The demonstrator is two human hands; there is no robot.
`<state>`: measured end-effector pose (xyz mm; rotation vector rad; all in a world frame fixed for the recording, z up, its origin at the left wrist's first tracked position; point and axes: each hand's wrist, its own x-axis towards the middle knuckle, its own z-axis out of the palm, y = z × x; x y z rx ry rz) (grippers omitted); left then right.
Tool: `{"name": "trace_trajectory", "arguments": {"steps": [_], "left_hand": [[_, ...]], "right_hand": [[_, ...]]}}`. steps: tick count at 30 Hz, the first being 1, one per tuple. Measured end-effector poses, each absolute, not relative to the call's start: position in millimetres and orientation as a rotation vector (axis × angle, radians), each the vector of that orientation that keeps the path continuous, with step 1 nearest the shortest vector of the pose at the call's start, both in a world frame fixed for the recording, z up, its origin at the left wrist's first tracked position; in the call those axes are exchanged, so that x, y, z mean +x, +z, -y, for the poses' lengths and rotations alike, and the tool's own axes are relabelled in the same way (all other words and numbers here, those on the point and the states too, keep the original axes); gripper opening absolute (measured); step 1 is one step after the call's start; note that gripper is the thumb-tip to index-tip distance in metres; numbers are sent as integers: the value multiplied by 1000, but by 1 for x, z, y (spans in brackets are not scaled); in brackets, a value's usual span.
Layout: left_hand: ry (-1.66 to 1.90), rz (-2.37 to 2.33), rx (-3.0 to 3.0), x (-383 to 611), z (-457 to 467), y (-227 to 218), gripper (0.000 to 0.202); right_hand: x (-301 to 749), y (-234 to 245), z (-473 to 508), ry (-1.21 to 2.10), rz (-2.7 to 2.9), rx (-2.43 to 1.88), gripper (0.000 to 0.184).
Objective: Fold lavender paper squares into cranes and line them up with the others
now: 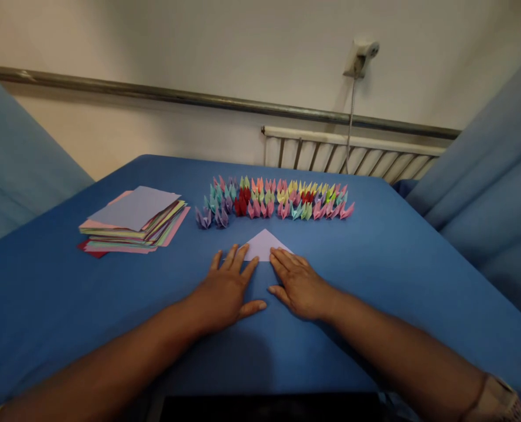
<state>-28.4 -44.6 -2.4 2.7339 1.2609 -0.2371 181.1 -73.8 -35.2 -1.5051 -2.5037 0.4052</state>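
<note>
A pale lilac sheet of origami paper (pixel 264 243), folded to a triangle, lies flat on the blue tablecloth with its point away from me. My left hand (pixel 225 290) is open, its spread fingertips resting on the left part of the triangle's near edge. From the other side my right hand (pixel 302 284) lies flat with its fingers stretched out over the right part. Both thumbs touch or hover just above the cloth below the fold. My fingers hide the triangle's two side corners in part.
Several rows of folded paper cranes (pixel 278 199) in many colours stand behind the triangle. At the left lies an uneven stack of coloured paper (pixel 132 220). Blue curtains (pixel 489 158) hang on both sides; a radiator (pixel 322 149) and a wall rail (pixel 190 97) are beyond the table.
</note>
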Motion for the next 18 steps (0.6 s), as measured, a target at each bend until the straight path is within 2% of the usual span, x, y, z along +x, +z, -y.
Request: {"name": "trace_trajectory", "arguments": {"steps": [9,14,18], "left_hand": [[-21,-1611,2772,-65,46,4,84],[109,-1129,2771,-11,33,-1,85],[103,-958,2716,15,13,-19,83]], "right_hand": [[176,-30,75,368,2472,-1551,63],[175,-32,73,388,2465,-1511,63],[176,-29,72,413,2441,-1462,62]]}}
